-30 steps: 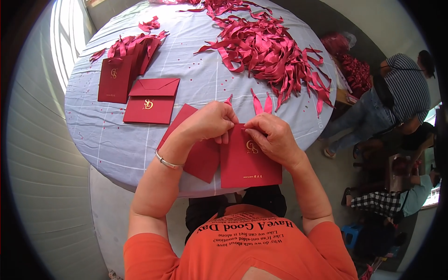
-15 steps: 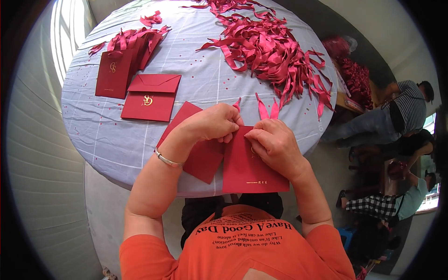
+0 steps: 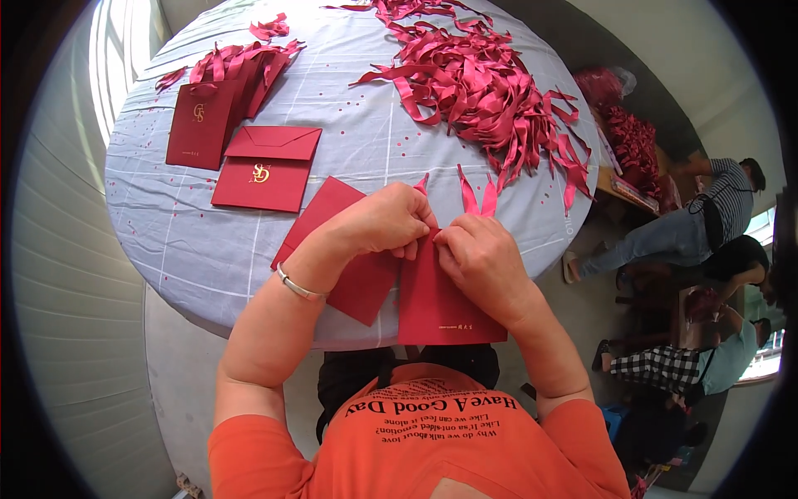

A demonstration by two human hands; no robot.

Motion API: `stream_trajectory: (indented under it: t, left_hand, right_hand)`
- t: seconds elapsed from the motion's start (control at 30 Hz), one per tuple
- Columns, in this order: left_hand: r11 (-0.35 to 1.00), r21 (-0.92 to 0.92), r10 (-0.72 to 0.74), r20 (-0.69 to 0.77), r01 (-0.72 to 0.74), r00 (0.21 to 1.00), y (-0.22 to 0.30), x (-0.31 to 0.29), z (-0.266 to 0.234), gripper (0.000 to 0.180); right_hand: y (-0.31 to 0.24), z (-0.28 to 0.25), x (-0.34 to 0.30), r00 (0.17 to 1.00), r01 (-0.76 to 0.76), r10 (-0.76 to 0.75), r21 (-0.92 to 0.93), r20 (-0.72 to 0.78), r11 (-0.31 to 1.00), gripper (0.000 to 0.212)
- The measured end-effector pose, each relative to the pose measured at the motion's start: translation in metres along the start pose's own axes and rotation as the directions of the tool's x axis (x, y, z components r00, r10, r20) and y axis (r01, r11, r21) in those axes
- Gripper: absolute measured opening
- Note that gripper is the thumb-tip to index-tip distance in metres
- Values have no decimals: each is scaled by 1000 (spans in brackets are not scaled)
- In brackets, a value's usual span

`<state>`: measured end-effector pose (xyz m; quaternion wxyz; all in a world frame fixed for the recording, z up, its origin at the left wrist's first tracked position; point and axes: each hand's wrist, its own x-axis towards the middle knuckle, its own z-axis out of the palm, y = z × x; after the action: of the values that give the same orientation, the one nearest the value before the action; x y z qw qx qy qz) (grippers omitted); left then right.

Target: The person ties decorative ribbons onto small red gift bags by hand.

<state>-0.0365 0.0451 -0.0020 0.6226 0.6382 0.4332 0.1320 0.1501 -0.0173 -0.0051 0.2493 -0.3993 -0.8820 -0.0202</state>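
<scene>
A dark red paper gift bag (image 3: 436,309) lies flat at the table's near edge, its top edge between my hands. My left hand (image 3: 389,219) is closed in a pinch at the bag's top left corner, with a pink ribbon end (image 3: 422,182) poking out past its knuckles. My right hand (image 3: 484,259) is closed on the bag's upper part, thumb and forefinger at the edge; two ribbon tails (image 3: 477,196) stick out beyond it. The fingertips nearly meet, and what lies between them is mostly hidden. Another red bag (image 3: 363,287) lies under my left forearm.
On the round cloth-covered table (image 3: 332,150), a large heap of pink ribbons (image 3: 478,83) lies at the far right. Finished-looking bags with ribbons (image 3: 202,125) stand far left, beside a folded red bag (image 3: 264,170). Several people (image 3: 731,195) are at the right, near another table.
My right hand has shifted slightly left and inward over the bag, covering more of it. The left hand stays pinched at the top corner. The view has tilted slightly.
</scene>
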Motion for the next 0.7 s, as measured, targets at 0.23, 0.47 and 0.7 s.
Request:
stream_trajectory:
  t: [0.23,0.47,0.7]
  left_hand:
    - [1000,3,21,-61,-21,998,1,0,9,12]
    - [993,-114,-1,-93,-10,996,-2,0,11,19]
    - [999,-51,12,-46,-15,999,-4,0,8,14]
  right_hand:
    - [-22,0,3,983,-153,171,-224,65,963,8]
    - [-8,8,1,977,-208,208,0,43,978,7]
    - [-27,13,11,943,-213,285,-347,171,913,11]
